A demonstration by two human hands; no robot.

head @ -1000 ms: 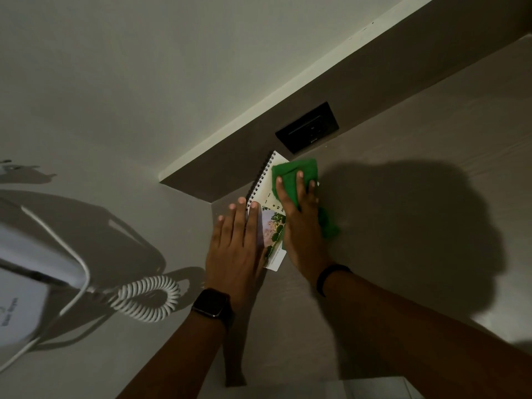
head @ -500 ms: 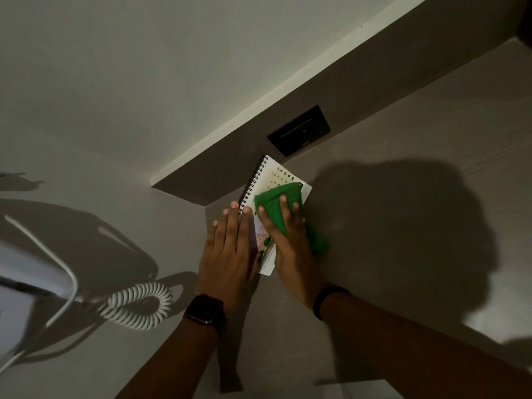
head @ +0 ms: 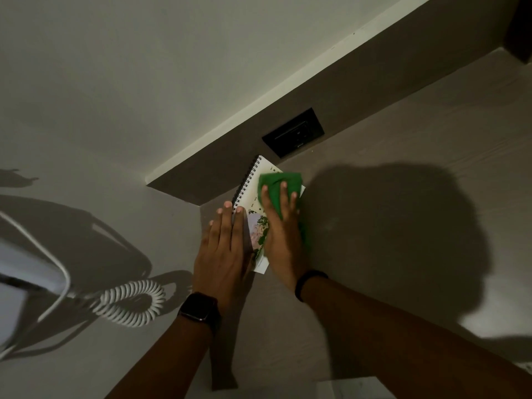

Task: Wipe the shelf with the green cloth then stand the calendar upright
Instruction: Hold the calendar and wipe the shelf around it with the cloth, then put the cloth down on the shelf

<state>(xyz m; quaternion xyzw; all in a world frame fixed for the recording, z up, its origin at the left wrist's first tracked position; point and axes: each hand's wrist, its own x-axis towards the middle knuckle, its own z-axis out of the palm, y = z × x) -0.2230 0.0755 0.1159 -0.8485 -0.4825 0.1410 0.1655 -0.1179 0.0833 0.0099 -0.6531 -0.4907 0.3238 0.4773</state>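
A spiral-bound calendar point(head: 253, 194) lies flat on the wooden shelf point(head: 403, 197), close to the back panel. The green cloth point(head: 280, 185) is spread over the calendar's right side. My right hand point(head: 283, 234) presses flat on the cloth, fingers stretched over it. My left hand point(head: 223, 251) lies flat with fingers together along the calendar's left edge, by the spiral binding. The calendar's lower part shows a picture between my two hands; much of the page is hidden under cloth and hands.
A black wall socket point(head: 293, 132) sits in the back panel just behind the calendar. A white coiled phone cord point(head: 131, 302) and a white handset point(head: 26, 280) hang on the wall at left. The shelf runs on to the right, partly in shadow.
My right hand slid the green cloth back toward me and then forward again across the calendar. The left hand stayed flat beside the spiral edge.
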